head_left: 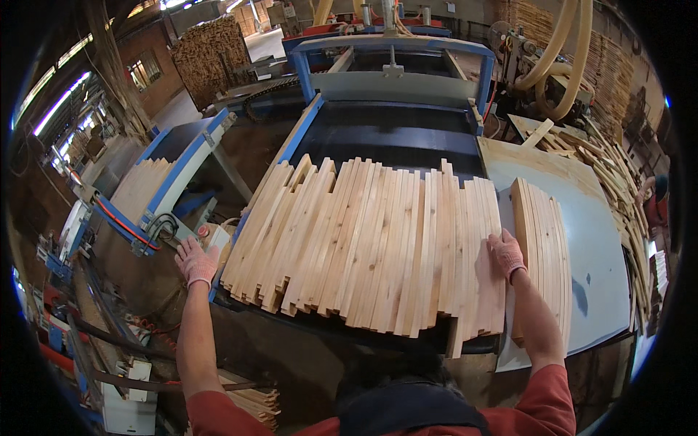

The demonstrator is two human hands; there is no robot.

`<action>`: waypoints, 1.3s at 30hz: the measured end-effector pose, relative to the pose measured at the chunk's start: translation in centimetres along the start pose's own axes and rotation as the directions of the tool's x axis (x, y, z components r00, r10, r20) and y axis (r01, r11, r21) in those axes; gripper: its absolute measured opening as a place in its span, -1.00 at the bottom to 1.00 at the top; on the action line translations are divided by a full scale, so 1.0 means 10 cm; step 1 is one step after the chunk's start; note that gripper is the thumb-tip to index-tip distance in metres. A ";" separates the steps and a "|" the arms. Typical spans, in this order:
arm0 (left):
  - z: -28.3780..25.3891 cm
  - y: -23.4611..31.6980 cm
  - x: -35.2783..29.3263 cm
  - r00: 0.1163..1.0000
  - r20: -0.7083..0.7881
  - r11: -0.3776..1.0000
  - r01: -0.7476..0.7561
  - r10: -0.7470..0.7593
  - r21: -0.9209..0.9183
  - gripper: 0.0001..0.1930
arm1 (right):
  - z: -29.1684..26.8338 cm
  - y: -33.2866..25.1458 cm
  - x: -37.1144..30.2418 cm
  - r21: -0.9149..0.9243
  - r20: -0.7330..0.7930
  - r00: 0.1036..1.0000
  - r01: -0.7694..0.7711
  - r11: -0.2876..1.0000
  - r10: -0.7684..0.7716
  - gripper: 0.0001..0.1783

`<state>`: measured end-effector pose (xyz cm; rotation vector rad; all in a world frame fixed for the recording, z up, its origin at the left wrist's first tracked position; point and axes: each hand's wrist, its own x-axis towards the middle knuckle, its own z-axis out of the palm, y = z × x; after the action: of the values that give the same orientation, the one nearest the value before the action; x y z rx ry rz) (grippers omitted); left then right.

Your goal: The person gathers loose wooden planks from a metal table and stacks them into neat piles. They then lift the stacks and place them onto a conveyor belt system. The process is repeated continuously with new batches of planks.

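Observation:
A wide row of pale wooden strips (pixel 371 247) lies side by side on the dark conveyor belt (pixel 392 131), the near ends uneven. My right hand (pixel 507 254), in a pink knit glove, rests against the right edge of this row, fingers stretched along the outermost strip. Just right of it, a smaller bundle of strips (pixel 542 254) stands apart on a grey side table (pixel 592 269). My left hand (pixel 196 260), gloved alike, is spread beside a small control box with a red button (pixel 205 231) at the belt's left side. Nothing shows in its grasp.
A blue frame (pixel 392 45) spans the belt farther back. To the left stands a second blue-edged conveyor (pixel 174 163) bearing strips. Loose wood pieces (pixel 618 196) are heaped beyond the side table. Thick beige hoses (pixel 556 65) hang at the back right.

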<state>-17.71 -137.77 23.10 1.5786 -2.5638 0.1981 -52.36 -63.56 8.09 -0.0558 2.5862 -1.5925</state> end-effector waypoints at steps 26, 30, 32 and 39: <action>2.26 -0.05 -3.53 0.266 0.669 0.430 0.592 0.694 -0.681 -0.61 | 0.53 -0.49 -0.77 -0.005 -0.258 0.961 -0.110 0.994 0.105 -0.21; 2.97 0.40 -3.99 0.245 0.826 0.625 0.556 0.507 -0.549 -0.60 | 0.68 -0.43 -1.72 0.186 -0.044 0.999 0.031 0.982 -0.024 -0.42; 3.12 0.58 -4.09 0.227 0.841 0.666 0.524 0.492 -0.531 -0.59 | 0.85 -0.56 -2.33 0.334 -0.023 0.998 -0.049 0.941 0.060 -0.43; 3.21 1.39 -4.38 0.118 0.812 0.745 0.340 0.572 -0.574 -0.55 | 0.47 0.03 -3.98 0.147 0.461 0.850 -0.356 0.923 0.254 -0.28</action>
<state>-11.73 -98.77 -16.71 1.1981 -2.7431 -2.4052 -12.31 -64.22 8.45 0.0206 1.9501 -1.5340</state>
